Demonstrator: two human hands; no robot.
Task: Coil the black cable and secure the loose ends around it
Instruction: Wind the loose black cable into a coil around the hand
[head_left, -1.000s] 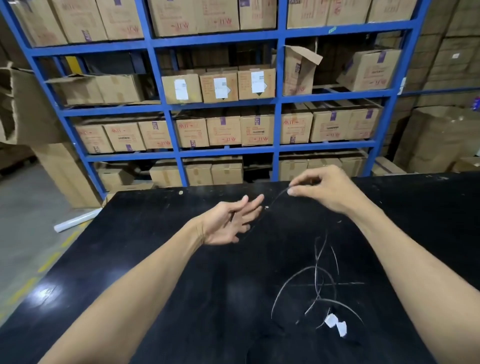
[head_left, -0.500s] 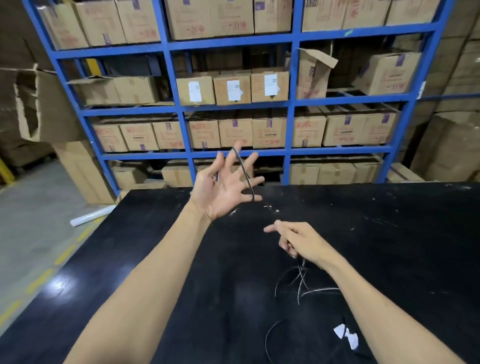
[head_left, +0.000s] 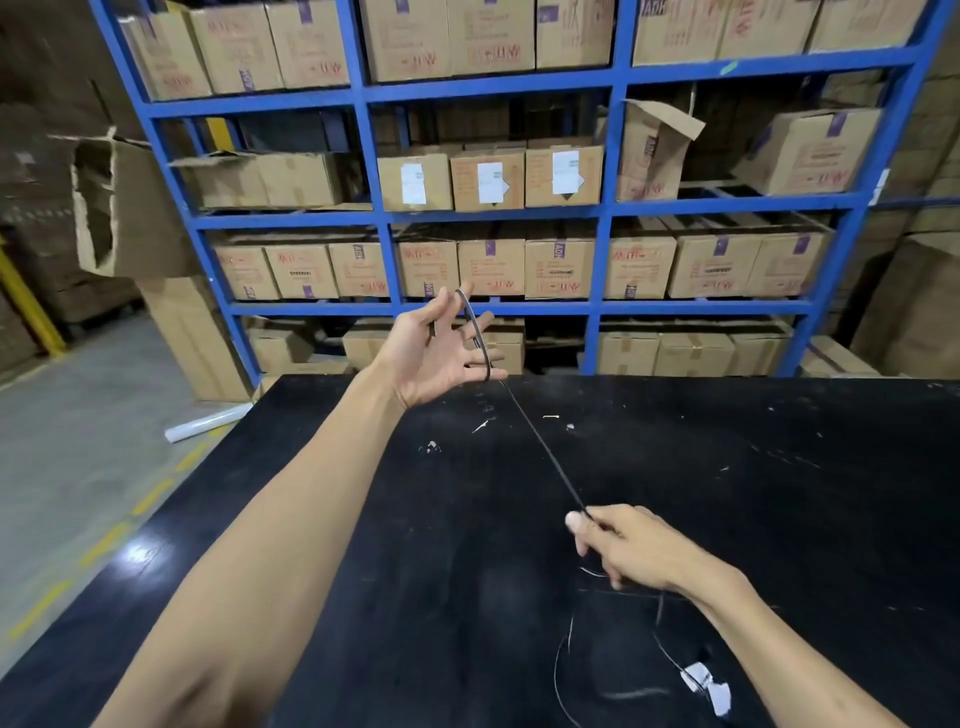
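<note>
A black counter (head_left: 779, 467), scuffed with pale marks and specks, fills the lower part of the view. Behind it stands a tall blue metal shelving rack (head_left: 602, 208), its levels packed with brown cardboard boxes (head_left: 491, 265), some bearing white labels and red print; one box (head_left: 654, 150) has its flap torn open. More cartons (head_left: 130, 208) are stacked at the left. The grey concrete floor (head_left: 78, 441) carries dashed yellow lines, and a white roll (head_left: 208, 423) lies on it near the counter's corner.
</note>
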